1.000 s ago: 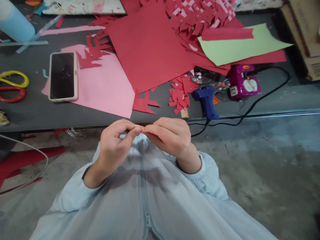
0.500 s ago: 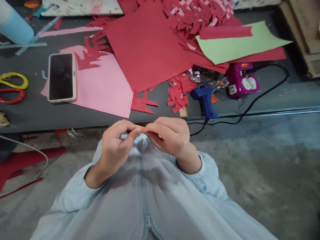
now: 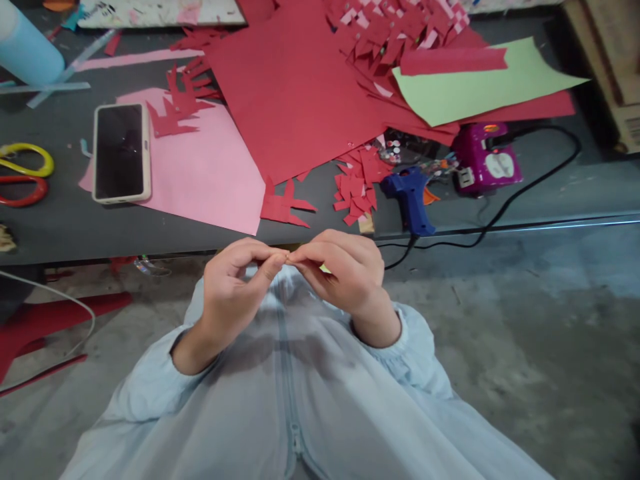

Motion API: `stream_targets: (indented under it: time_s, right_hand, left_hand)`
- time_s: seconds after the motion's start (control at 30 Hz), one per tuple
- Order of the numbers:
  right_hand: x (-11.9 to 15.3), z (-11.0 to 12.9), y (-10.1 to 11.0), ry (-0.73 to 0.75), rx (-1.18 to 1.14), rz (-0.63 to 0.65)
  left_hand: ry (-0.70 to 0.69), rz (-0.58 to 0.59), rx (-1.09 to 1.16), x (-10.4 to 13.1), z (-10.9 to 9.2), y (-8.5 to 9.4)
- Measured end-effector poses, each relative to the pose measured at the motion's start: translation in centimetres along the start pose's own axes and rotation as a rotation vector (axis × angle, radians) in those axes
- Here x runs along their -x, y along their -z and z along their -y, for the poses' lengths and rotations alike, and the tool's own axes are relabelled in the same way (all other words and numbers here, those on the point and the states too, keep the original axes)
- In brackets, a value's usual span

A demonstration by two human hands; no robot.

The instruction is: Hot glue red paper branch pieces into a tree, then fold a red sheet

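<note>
Just off the table's front edge, my left hand (image 3: 237, 283) and my right hand (image 3: 345, 270) meet fingertip to fingertip in front of the jacket. Both are closed in a pinch. Whatever lies between the fingertips is too small to make out. Beyond them on the table are a cut piece of red paper (image 3: 286, 205) with pointed strips and a small heap of red paper scraps (image 3: 356, 187). A blue glue gun (image 3: 411, 200) lies to the right of the heap. A large red sheet (image 3: 300, 100) overlaps a pink sheet (image 3: 210, 173).
A phone (image 3: 121, 153) lies on the pink sheet's left side. Yellow and red scissor handles (image 3: 30, 175) are at far left, below a blue bottle (image 3: 30, 50). A purple box (image 3: 487, 163) trails a black cable. A green sheet (image 3: 480, 90) and cardboard boxes (image 3: 613, 60) are at right.
The right hand has shifted very slightly, its knuckles a little higher and farther right. The fingertips still meet at the same spot. Things on the table have not moved.
</note>
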State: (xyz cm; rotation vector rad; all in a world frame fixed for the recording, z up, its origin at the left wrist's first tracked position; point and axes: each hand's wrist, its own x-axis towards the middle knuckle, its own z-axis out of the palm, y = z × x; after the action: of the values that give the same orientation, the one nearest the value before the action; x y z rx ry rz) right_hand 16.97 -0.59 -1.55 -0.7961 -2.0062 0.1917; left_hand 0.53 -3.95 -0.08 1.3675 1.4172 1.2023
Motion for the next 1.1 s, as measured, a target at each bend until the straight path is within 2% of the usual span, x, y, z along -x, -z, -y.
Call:
stream_targets:
  time_s: [0.43, 0.73, 0.97, 1.1]
  right_hand:
    - [0.07, 0.11, 0.04, 0.01, 0.009, 0.009]
    - [-0.01, 0.1, 0.32, 0.006, 0.036, 0.056]
    - [-0.43, 0.02, 0.43, 0.02, 0.011, -0.013]
    - [-0.51, 0.01, 0.55, 0.037, 0.036, -0.02]
  left_hand:
    - [-0.148, -0.034, 0.015, -0.14, 0.54, -0.32]
    - [-0.155, -0.041, 0.011, -0.17, 0.62, -0.31]
    - [-0.063, -0.029, 0.109, -0.23, -0.06, -0.61]
    - [-0.091, -0.035, 0.098, -0.25, -0.02, -0.68]
